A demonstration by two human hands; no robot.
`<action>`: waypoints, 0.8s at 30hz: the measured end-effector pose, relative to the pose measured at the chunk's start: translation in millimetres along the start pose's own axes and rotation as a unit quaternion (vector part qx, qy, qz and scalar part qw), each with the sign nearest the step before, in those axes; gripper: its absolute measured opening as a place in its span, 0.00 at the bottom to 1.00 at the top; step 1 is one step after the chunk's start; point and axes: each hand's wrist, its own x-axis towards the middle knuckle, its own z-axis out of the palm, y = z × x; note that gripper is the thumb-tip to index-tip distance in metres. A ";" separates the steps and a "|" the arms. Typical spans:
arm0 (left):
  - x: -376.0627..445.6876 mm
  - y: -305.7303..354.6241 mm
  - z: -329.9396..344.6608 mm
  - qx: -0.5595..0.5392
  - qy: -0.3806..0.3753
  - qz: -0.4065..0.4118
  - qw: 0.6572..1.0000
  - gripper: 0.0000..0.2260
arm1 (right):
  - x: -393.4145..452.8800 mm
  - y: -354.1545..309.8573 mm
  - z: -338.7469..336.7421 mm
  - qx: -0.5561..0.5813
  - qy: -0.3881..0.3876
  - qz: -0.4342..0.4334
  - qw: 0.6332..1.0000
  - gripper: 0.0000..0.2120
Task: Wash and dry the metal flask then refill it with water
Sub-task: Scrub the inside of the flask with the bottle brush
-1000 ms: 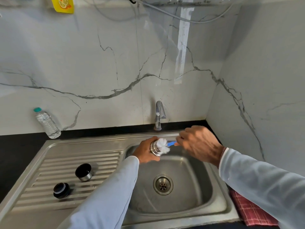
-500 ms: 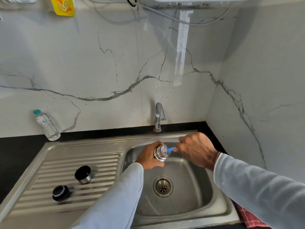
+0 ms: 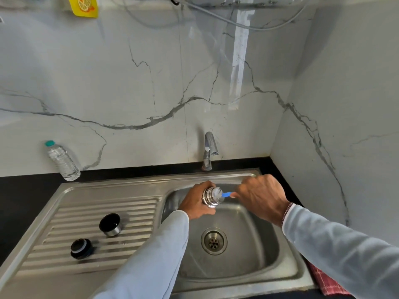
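My left hand [image 3: 195,201] grips the metal flask [image 3: 209,197] over the sink basin [image 3: 254,262], its open mouth tilted toward the right. Most of the flask's body is hidden by my fingers. My right hand [image 3: 261,196] pinches the blue handle of a bottle brush [image 3: 226,194]. White bristles of the brush sit partly inside the flask's mouth. The flask's steel cup lid [image 3: 110,225] and its black stopper [image 3: 81,248] lie on the ribbed drainboard [image 3: 133,212] to the left.
A chrome tap [image 3: 209,151] stands behind the basin, with no water running. A clear plastic water bottle [image 3: 61,161] stands on the black counter at the back left. A red checked cloth [image 3: 328,283] lies at the sink's right front corner. Marble walls close in behind and to the right.
The brush's white bristles, fully outside the flask mouth a second ago, have gone into it and now show partly at the rim. Both hands sank slightly toward the basin.
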 end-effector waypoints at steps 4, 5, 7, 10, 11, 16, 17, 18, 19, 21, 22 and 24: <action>-1.2 -14.4 -12.4 0.021 0.007 -0.015 1.000 0.31 | -10.0 7.9 -16.6 0.009 -0.011 0.031 0.999 0.20; -1.4 -17.9 -14.6 0.028 0.009 -0.017 0.999 0.31 | -12.4 8.4 -19.2 0.004 0.005 0.034 0.999 0.19; 0.3 -20.1 -12.9 0.036 0.011 -0.018 0.999 0.31 | -13.7 6.6 -23.1 -0.007 0.031 0.047 0.998 0.17; -1.4 -14.2 -7.8 0.033 0.020 -0.017 0.999 0.30 | -10.5 0.3 -19.2 0.006 -0.017 0.042 0.999 0.18; -1.9 -13.6 -5.2 0.030 0.018 -0.015 0.999 0.30 | -9.7 -2.0 -15.8 0.006 -0.032 0.039 0.999 0.19; -0.9 -10.6 -2.8 0.030 0.018 -0.003 0.999 0.30 | -11.8 -2.2 -14.4 0.012 -0.036 0.038 0.999 0.21; -0.4 -12.4 -6.0 0.033 0.021 -0.009 0.999 0.30 | -15.4 1.2 -18.8 0.015 -0.028 0.043 0.999 0.21; -0.1 -14.8 -10.3 0.040 0.024 -0.014 0.999 0.31 | -19.9 4.5 -25.4 0.015 -0.020 0.048 0.999 0.21; -0.7 -19.0 -14.8 0.054 0.026 -0.017 0.998 0.30 | -25.3 6.3 -31.6 0.015 -0.017 0.051 0.998 0.21; 1.9 -23.6 -18.2 0.073 0.027 -0.008 0.997 0.30 | -34.5 9.2 -40.0 0.009 -0.022 0.058 0.998 0.20; 2.3 -23.1 -17.5 0.074 0.025 -0.006 0.997 0.30 | -36.1 9.0 -41.3 0.008 -0.021 0.063 0.998 0.20; 2.8 -20.2 -14.5 0.064 0.036 -0.002 0.997 0.28 | -31.5 8.7 -40.6 0.006 -0.012 0.069 0.997 0.19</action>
